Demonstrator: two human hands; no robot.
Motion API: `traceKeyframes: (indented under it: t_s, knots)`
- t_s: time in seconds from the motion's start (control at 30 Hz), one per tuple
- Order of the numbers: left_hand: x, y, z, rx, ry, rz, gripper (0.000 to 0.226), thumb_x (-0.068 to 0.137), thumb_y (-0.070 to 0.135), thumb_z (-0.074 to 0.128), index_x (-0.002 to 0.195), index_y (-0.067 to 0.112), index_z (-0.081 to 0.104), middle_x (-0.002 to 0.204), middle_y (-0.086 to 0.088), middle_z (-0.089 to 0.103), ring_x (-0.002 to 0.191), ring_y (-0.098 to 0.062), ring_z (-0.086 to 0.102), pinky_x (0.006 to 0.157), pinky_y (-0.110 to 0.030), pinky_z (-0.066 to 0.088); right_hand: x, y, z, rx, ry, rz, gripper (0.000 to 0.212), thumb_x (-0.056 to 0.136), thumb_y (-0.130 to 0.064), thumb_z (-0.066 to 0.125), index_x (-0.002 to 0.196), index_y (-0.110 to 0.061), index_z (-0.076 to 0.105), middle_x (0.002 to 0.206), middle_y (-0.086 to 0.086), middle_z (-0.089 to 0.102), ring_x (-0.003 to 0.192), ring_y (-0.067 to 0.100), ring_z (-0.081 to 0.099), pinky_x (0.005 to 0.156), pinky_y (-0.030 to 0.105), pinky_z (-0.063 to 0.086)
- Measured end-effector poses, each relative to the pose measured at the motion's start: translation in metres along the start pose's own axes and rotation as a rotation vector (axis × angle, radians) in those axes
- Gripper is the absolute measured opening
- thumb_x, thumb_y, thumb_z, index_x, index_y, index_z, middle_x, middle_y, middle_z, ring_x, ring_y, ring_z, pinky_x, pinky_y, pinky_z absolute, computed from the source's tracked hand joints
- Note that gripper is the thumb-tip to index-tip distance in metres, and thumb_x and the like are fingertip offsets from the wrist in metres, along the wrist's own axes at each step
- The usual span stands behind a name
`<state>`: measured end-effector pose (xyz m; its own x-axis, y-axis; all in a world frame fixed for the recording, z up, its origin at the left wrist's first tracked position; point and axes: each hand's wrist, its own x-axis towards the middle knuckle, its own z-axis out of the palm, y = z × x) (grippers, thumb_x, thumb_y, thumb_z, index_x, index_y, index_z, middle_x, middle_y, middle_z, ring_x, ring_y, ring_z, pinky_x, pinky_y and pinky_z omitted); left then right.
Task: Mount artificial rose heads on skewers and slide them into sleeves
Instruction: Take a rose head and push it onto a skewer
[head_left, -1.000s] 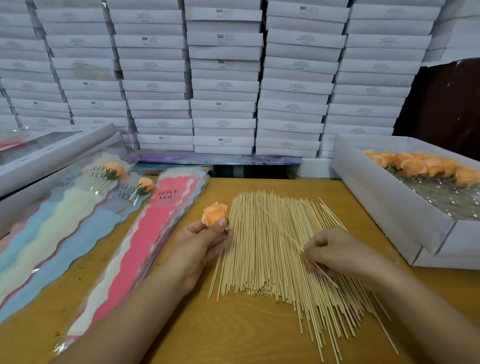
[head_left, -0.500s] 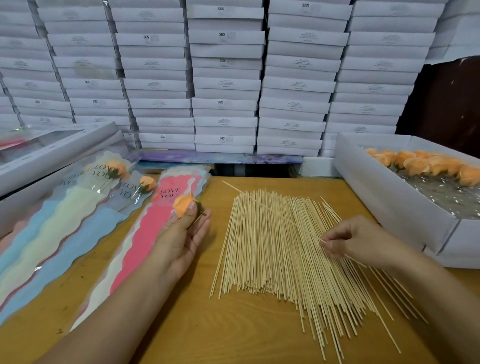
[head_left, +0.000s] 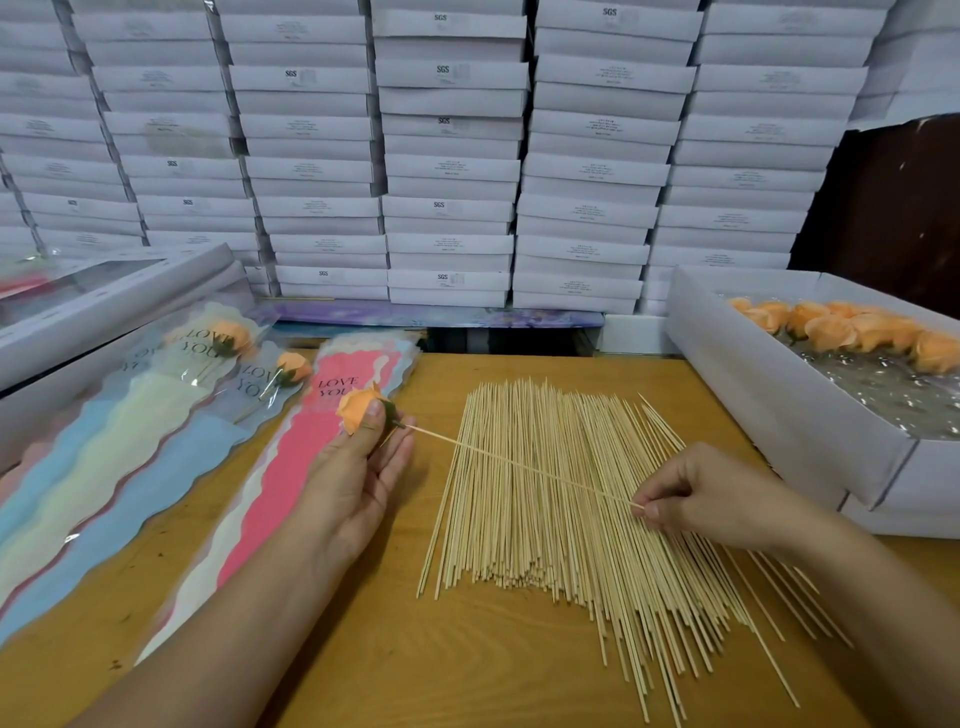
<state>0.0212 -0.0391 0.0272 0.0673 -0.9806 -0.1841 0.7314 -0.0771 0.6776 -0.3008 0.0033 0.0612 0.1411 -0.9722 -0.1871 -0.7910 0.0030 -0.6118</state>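
Bamboo is what the right hand (head_left: 711, 499) pinches: one skewer (head_left: 519, 465) held by its near end and raised over the skewer pile (head_left: 561, 499), its far tip meeting the green base of the orange rose head (head_left: 359, 408). Left of the pile, the left hand (head_left: 358, 478) grips that rose between thumb and fingers, base turned toward the tip, probably for spearing. Pink sleeves (head_left: 291, 478) lie just left, seemingly ready to receive it.

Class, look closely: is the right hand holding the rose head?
No, the left hand holds the rose head; the right hand pinches the skewer.
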Motion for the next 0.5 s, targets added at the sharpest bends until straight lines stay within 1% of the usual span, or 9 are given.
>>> traceKeyframes:
  t_s: [0.1, 0.23, 0.37, 0.43, 0.5]
  knots:
    - [-0.0005, -0.0001, -0.0003, 0.008, -0.004, -0.004, 0.034, 0.082, 0.017, 0.069, 0.112, 0.002, 0.065, 0.091, -0.016, 0.077, 0.08, -0.017, 0.077, 0.061, -0.025, 0.062, 0.0004, 0.0004, 0.0002, 0.014, 0.001, 0.002, 0.011, 0.09, -0.017, 0.073, 0.088, -0.025, 0.08, 0.085, -0.01, 0.077, 0.084, 0.003, 0.069, 0.077, 0.02, 0.053]
    - [-0.0003, -0.0005, -0.0003, 0.008, -0.008, -0.002, 0.04, 0.077, 0.018, 0.071, 0.114, 0.002, 0.065, 0.092, -0.015, 0.078, 0.082, -0.018, 0.077, 0.062, -0.025, 0.062, 0.0014, 0.0012, 0.0019, 0.013, -0.005, 0.003, 0.013, 0.09, -0.018, 0.073, 0.082, -0.026, 0.08, 0.076, -0.011, 0.075, 0.078, 0.003, 0.067, 0.072, 0.02, 0.05]
    - [0.0004, -0.0016, -0.0006, 0.016, -0.008, 0.003, 0.042, 0.077, 0.019, 0.071, 0.115, 0.002, 0.065, 0.091, -0.014, 0.078, 0.081, -0.017, 0.077, 0.062, -0.025, 0.062, 0.0013, 0.0012, 0.0021, 0.014, -0.014, 0.004, 0.014, 0.089, -0.019, 0.073, 0.081, -0.027, 0.08, 0.08, -0.012, 0.076, 0.081, 0.004, 0.068, 0.074, 0.021, 0.052]
    - [0.0007, -0.0017, -0.0008, 0.014, -0.007, 0.006, 0.042, 0.076, 0.018, 0.071, 0.115, 0.002, 0.065, 0.092, -0.014, 0.078, 0.082, -0.017, 0.077, 0.062, -0.025, 0.062, 0.0008, 0.0007, 0.002, 0.013, -0.016, -0.003, 0.017, 0.089, -0.018, 0.073, 0.078, -0.029, 0.079, 0.079, -0.012, 0.076, 0.081, 0.003, 0.068, 0.075, 0.021, 0.052]
    - [0.0015, -0.0017, -0.0005, 0.011, -0.003, 0.011, 0.043, 0.076, 0.018, 0.071, 0.116, 0.003, 0.065, 0.092, -0.013, 0.078, 0.082, -0.018, 0.077, 0.061, -0.025, 0.062, 0.0008, 0.0007, 0.0018, 0.01, -0.01, -0.011, 0.016, 0.089, -0.018, 0.074, 0.079, -0.03, 0.08, 0.082, -0.013, 0.076, 0.084, 0.003, 0.068, 0.08, 0.024, 0.054]
